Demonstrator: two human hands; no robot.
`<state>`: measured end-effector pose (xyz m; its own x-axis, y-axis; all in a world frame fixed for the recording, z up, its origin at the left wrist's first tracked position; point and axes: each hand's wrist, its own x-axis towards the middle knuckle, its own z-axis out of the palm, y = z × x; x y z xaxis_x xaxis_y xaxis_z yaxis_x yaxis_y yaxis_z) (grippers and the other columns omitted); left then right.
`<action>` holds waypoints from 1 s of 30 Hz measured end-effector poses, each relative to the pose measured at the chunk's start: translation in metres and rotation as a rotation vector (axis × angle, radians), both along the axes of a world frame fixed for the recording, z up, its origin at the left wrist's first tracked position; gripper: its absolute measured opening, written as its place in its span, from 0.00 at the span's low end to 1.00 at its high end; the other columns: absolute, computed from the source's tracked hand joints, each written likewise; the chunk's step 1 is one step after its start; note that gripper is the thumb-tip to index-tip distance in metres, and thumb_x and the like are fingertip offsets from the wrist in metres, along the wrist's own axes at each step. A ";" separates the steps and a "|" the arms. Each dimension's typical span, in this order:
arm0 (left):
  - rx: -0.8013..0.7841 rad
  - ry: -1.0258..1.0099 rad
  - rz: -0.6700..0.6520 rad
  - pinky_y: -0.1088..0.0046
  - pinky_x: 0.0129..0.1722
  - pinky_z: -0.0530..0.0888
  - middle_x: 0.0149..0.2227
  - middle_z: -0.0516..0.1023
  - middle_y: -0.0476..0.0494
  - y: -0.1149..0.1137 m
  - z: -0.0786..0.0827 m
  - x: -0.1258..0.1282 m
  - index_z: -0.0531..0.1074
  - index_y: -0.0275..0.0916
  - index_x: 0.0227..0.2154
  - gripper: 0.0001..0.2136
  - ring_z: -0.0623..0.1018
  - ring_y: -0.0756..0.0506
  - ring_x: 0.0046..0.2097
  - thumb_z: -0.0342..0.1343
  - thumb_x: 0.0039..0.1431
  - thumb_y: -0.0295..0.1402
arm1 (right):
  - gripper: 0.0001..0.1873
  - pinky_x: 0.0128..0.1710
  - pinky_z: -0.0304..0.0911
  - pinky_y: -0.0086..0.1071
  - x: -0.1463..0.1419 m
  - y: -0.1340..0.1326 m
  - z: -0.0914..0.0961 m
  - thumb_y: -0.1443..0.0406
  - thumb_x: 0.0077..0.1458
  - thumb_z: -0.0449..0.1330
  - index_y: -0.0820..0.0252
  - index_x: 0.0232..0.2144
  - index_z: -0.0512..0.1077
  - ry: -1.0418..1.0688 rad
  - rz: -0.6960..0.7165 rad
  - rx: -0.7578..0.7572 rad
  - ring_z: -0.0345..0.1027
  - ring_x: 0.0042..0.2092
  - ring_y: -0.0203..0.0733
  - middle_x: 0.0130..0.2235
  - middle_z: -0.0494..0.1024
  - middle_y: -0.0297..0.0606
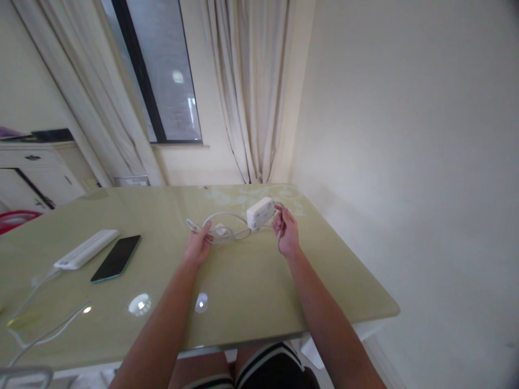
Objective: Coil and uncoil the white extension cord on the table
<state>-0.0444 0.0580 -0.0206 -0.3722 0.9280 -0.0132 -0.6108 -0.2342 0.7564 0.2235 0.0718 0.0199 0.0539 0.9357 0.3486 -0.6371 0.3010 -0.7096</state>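
Over the far middle of the table, my left hand (198,244) is closed around loops of a white cord (227,214). A white plug (220,229) shows just right of its fingers, among the loops. A small white power strip (260,213) hangs at the other end, tilted, beside my right hand (287,229). My right fingers pinch the cord close to where it leaves the strip. Part of the cord drops below that hand.
On the table (251,286), a black phone (116,258) lies left of my left arm. Beyond it rests a long white power strip (87,249) with its cord. A thin white cable (52,334) lies at the near left. A wall (425,178) borders the right side.
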 end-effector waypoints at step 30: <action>-0.100 0.137 -0.064 0.83 0.20 0.66 0.31 0.76 0.48 -0.006 0.005 0.016 0.75 0.34 0.35 0.15 0.68 0.58 0.22 0.73 0.49 0.34 | 0.06 0.23 0.63 0.20 0.101 0.048 -0.029 0.64 0.60 0.65 0.57 0.36 0.71 0.473 -0.263 -0.283 0.60 0.20 0.24 0.20 0.65 0.19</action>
<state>-0.0283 0.0522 -0.0154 -0.3174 0.9464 -0.0595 -0.5115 -0.1181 0.8511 0.3245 0.1195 -0.0087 0.3840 0.9229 -0.0296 -0.8327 0.3323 -0.4429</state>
